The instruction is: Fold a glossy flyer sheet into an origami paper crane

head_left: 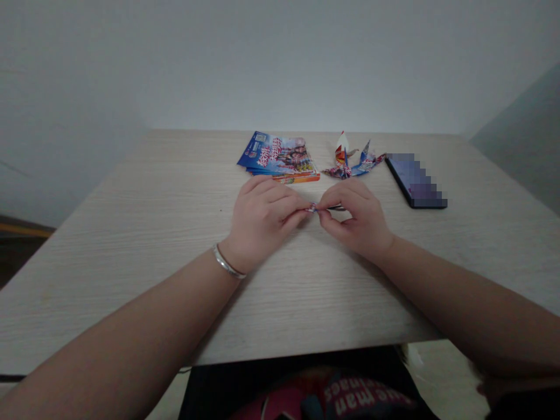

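Observation:
Both my hands meet over the middle of the wooden table (144,233). My left hand (262,219), with a silver bracelet on its wrist, pinches one end of a small folded piece of printed paper (312,207). My right hand (356,216) pinches the other end, fingers curled over it. Most of the folded paper is hidden between the fingertips. A finished paper crane (350,162) made of the same colourful paper stands just behind my right hand.
A stack of colourful printed sheets (280,156) lies at the back centre. A dark phone (415,179) lies flat at the back right. A pale wall rises behind the table. My lap shows below the near edge.

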Demonstrator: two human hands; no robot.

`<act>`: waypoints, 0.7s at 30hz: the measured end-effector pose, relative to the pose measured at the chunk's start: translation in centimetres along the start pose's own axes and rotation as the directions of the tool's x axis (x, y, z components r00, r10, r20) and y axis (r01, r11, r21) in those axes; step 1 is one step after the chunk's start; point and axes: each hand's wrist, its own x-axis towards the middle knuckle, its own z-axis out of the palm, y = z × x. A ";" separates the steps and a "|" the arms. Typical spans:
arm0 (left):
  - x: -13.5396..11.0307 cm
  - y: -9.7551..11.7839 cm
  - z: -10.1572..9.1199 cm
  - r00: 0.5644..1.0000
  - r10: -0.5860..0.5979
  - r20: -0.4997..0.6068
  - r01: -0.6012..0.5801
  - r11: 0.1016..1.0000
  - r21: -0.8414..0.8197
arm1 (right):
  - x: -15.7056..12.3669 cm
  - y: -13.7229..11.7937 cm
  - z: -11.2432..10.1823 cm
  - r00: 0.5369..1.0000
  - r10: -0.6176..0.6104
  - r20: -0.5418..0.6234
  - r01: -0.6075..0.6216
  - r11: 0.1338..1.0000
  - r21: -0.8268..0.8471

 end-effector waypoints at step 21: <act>-0.5 -0.5 0.1 0.993 -0.050 0.110 0.060 0.994 -0.091 | -0.3 0.4 -0.2 1.000 0.011 0.016 -0.012 0.998 0.063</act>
